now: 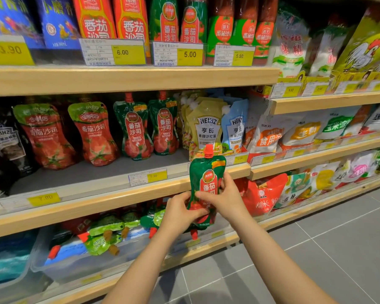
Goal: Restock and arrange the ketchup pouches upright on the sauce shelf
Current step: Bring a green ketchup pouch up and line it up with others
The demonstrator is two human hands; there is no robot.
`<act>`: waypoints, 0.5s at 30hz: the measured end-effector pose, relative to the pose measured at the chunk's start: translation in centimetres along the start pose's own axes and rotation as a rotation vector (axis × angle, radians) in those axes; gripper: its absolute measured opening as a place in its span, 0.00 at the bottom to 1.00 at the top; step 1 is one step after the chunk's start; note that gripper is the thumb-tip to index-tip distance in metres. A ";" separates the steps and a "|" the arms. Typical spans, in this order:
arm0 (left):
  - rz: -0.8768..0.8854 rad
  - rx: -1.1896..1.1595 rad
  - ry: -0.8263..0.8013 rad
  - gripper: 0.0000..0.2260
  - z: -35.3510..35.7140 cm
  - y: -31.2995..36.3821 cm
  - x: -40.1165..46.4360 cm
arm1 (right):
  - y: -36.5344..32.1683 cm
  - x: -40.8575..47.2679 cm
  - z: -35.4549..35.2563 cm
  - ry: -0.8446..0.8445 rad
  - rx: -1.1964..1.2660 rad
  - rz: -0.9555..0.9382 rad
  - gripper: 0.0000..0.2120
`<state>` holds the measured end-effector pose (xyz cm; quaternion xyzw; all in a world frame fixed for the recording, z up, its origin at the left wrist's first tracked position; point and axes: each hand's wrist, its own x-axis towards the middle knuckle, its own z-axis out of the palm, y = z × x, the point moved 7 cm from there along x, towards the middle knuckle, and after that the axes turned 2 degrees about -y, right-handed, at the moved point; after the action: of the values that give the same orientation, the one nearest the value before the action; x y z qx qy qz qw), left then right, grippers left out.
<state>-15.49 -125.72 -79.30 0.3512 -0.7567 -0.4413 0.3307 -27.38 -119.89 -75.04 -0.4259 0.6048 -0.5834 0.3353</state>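
Both hands on one green ketchup pouch (206,178), red cap up, held upright in front of the edge of the sauce shelf (119,200). Left hand (180,212) pinches its lower left side; right hand (223,198) grips the middle from the right, fingers across the label. The pouch is in the air, not yet on the shelf.

Progress: we count two matching green pouches (148,126) already standing at the back of the shelf, beside two red-and-green ketchup pouches (68,132) to their left. Much bare grey shelf lies in front of them, so we judge the restocking is early to midway, with front rows left to fill.

Containers: a clear plastic bin (79,268) sits on the shelf below, holding a loose heap of spouted pouches, green and red, lying flat and jumbled. We judge this to be the supply, and it looks far from spent.
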 end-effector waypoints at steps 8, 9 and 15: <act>0.166 0.087 -0.034 0.24 -5.7 3.3 0.8 | -4.7 1.5 0.9 0.035 -0.062 -0.149 0.23; 0.239 0.200 0.057 0.22 -7.9 4.1 0.9 | -5.8 1.9 1.2 0.016 -0.067 -0.181 0.22; 0.325 0.999 0.386 0.19 -16.5 3.1 1.1 | -11.7 5.2 5.1 -0.041 -0.162 -0.381 0.23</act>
<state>-3.50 -132.68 -69.84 0.4184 -0.8440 0.0996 0.3204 -23.47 -126.29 -63.42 -0.5697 0.5513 -0.5771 0.1958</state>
